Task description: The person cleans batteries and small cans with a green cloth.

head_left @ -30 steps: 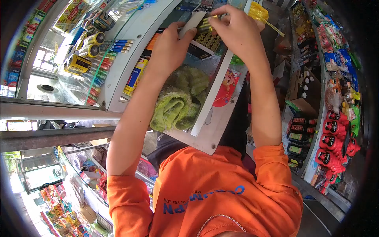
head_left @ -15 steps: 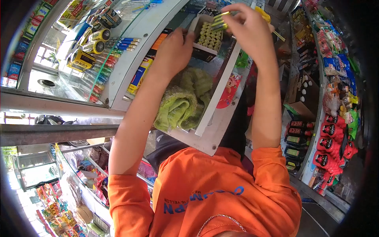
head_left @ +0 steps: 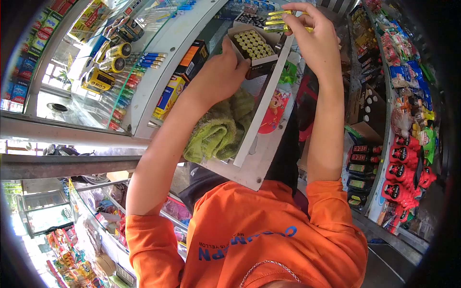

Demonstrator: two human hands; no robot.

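Left hand (head_left: 222, 72) gripping open box (head_left: 265, 60), thumb at corner. Several yellow batteries (head_left: 276, 28) out, pinched in right hand (head_left: 314, 43); many more packed upright inside, unpicked.

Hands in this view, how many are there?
2. The left hand is at the near left side of the open box; the right hand holds yellow cylinders up to the box's right.

The black-and-yellow cardboard pack (head_left: 99, 79) reads "CON"; the orange fabric shirt (head_left: 254, 211) reads "IS YELLOW", beside partly hidden blue letters.
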